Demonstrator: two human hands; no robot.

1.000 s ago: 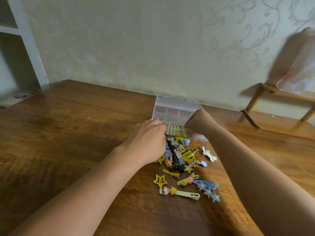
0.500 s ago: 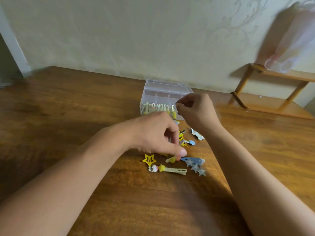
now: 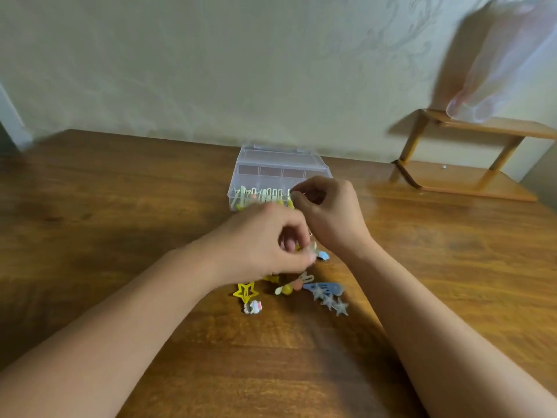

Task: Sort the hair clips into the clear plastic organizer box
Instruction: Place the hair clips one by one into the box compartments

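Observation:
The clear plastic organizer box (image 3: 280, 164) stands open at the table's far edge, with a row of pale and yellow clips (image 3: 262, 196) along its front compartment. My right hand (image 3: 331, 215) hovers at the right end of that row, fingertips pinched together; no clip shows clearly between them. My left hand (image 3: 265, 242) is over the loose pile, its fingers closed on a pale, blurred hair clip (image 3: 312, 251). On the table lie a yellow star clip (image 3: 245, 292), a pink-white charm clip (image 3: 252, 307), a blue clip with grey stars (image 3: 327, 292) and a yellow-orange clip (image 3: 289, 288). My left hand hides several others.
The wooden table (image 3: 120, 206) runs to a pale patterned wall. A small wooden shelf (image 3: 470, 164) stands at the back right, with a translucent plastic bag (image 3: 509, 61) hanging over it.
My left hand left the box, came down to the pile and rose with a pale clip. The long cream clip near the yellow star is gone from the table. My right hand stayed at the box.

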